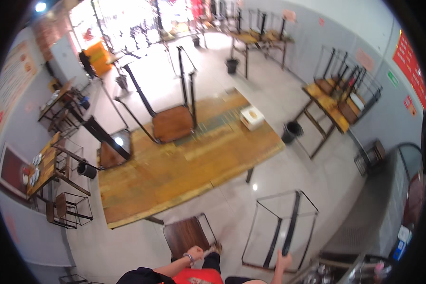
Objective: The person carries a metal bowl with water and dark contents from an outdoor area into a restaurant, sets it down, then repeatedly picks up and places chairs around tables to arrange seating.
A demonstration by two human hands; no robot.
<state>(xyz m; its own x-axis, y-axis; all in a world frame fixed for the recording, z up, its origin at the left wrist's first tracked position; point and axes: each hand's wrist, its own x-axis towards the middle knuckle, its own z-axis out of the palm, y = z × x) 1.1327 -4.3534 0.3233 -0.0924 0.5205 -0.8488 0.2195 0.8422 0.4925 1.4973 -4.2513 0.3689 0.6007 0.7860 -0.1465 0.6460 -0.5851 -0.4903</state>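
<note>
My right hand [284, 261] is closed around the dark flat leg of a metal-framed stool [278, 227], low on the right. That stool is turned over, its legs pointing up and away from me. My left hand [196, 252] has curled fingers and overlaps the near edge of a second stool's brown wooden seat [184, 236]. Whether it grips that seat or hovers above it is unclear. Ahead stands a long wooden table [191, 174]. Two stools rest on it with legs up, one with a brown seat [173, 122] and one further left [115, 151].
A white tissue box [252, 117] sits at the table's right end. A black bin [291, 132] stands between it and a side table [326, 103] stacked with upturned stools. At right runs a grey counter [371, 202]. More stools [69, 209] stand at left, near another bin [86, 169].
</note>
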